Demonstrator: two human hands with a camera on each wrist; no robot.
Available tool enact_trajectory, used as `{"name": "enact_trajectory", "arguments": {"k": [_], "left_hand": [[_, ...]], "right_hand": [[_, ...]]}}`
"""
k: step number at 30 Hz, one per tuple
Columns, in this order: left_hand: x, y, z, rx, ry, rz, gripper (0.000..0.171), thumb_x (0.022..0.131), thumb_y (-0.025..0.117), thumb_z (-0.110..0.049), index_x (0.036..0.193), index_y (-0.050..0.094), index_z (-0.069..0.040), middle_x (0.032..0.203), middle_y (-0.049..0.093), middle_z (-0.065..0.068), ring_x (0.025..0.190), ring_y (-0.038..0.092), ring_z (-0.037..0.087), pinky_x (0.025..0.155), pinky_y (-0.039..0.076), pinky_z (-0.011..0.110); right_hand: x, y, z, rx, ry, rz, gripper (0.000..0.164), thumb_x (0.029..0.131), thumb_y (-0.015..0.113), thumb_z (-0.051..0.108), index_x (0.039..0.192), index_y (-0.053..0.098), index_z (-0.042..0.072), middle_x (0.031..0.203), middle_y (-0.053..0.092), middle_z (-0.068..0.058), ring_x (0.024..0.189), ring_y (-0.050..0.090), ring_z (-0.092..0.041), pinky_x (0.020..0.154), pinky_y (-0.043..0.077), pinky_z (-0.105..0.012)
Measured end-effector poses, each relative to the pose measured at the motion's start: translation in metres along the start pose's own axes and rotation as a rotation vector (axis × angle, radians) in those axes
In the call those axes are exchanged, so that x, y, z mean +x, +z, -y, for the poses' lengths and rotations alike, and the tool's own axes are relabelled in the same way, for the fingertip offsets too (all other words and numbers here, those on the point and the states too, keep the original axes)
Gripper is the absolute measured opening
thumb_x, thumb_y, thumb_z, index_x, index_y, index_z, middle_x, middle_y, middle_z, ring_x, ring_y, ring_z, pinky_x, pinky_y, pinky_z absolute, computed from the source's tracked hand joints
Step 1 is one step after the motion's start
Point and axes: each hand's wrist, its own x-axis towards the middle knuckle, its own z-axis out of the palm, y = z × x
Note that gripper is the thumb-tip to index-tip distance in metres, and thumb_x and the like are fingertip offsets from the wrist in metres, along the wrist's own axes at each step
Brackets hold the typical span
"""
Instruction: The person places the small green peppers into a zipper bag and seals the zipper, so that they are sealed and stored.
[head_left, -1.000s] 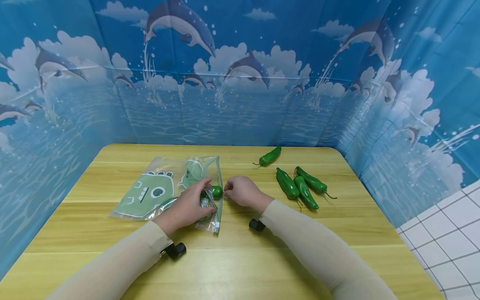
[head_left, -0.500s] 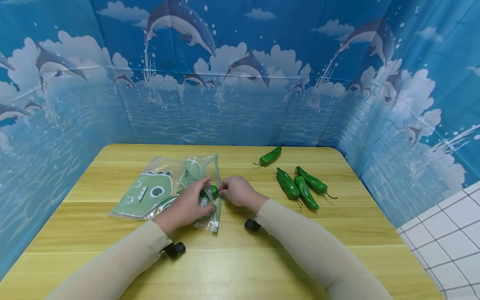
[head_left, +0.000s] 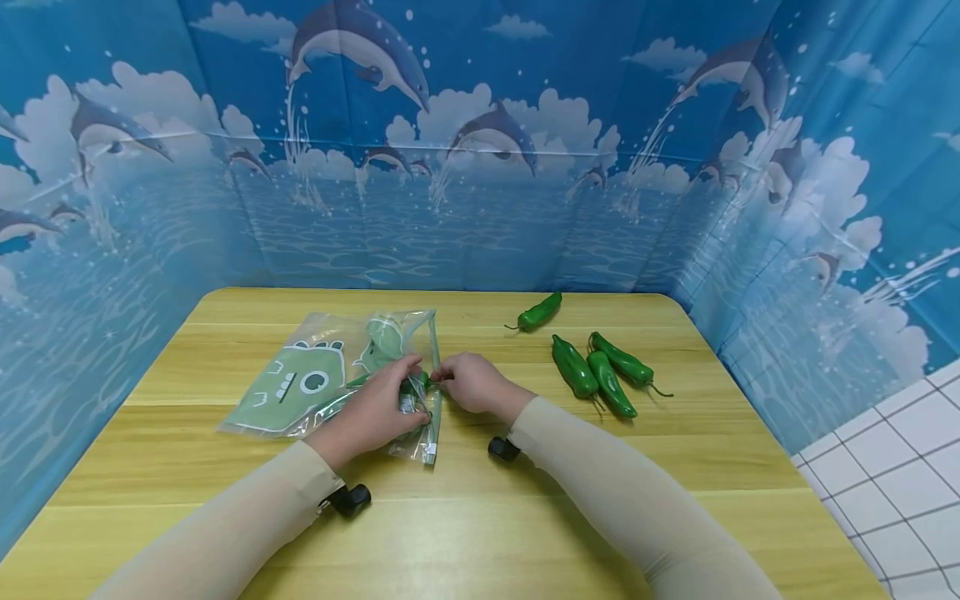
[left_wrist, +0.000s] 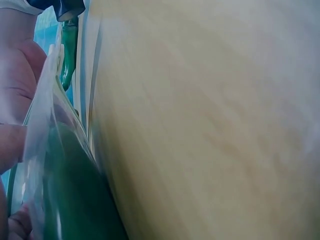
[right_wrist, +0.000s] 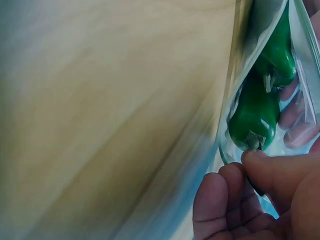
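Note:
A clear zip bag with green cartoon prints lies on the wooden table, its mouth facing right. My left hand holds the upper film near that mouth, fingers and thumb spread along it, keeping a gap. My right hand is at the opening. Between thumb and fingers it pinches the stem of a green pepper, whose body is inside the bag. Another green pepper lies deeper in, seen in the right wrist view. My left palm hides part of the contents in the head view.
Three green peppers lie grouped on the right of the table, and a single green pepper lies farther back. A dolphin-print curtain hangs behind the table. White tiles show at the right.
My right hand has moved slightly left, pushing the pepper by its stem farther into the bag. My left hand stays about where it was.

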Motion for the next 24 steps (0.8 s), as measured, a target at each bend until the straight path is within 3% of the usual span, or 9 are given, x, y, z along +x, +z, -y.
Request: {"name": "enact_trajectory", "arguments": {"k": [3, 9, 24], "left_hand": [[0.0, 0.0, 0.0, -0.007, 0.0, 0.002, 0.093, 0.089, 0.085, -0.025, 0.163, 0.033, -0.007, 0.152, 0.058, 0.009, 0.148, 0.047, 0.033, 0.123, 0.038, 0.056], [0.0, -0.001, -0.001, -0.014, -0.001, 0.002, 0.093, 0.089, 0.086, -0.025, 0.163, 0.033, -0.007, 0.152, 0.057, 0.008, 0.149, 0.047, 0.032, 0.123, 0.038, 0.055], [-0.001, -0.001, -0.001, -0.005, -0.009, 0.004, 0.093, 0.089, 0.085, -0.025, 0.163, 0.033, -0.008, 0.155, 0.056, 0.01, 0.149, 0.047, 0.033, 0.123, 0.039, 0.055]], "right_hand": [[-0.002, -0.002, -0.002, -0.017, 0.023, -0.007, 0.021, 0.106, 0.063, 0.015, 0.121, 0.077, 0.012, 0.117, 0.077, -0.005, 0.107, 0.071, -0.021, 0.097, 0.059, -0.04], [-0.004, -0.002, -0.003, -0.071, 0.057, -0.033, 0.013, 0.104, 0.068, 0.02, 0.099, 0.079, 0.013, 0.096, 0.077, 0.0, 0.08, 0.065, -0.012, 0.081, 0.058, -0.033], [0.001, 0.004, 0.008, -0.021, 0.038, -0.045, 0.015, 0.105, 0.066, 0.021, 0.103, 0.077, 0.012, 0.099, 0.077, -0.002, 0.079, 0.063, -0.012, 0.078, 0.057, -0.031]]}}
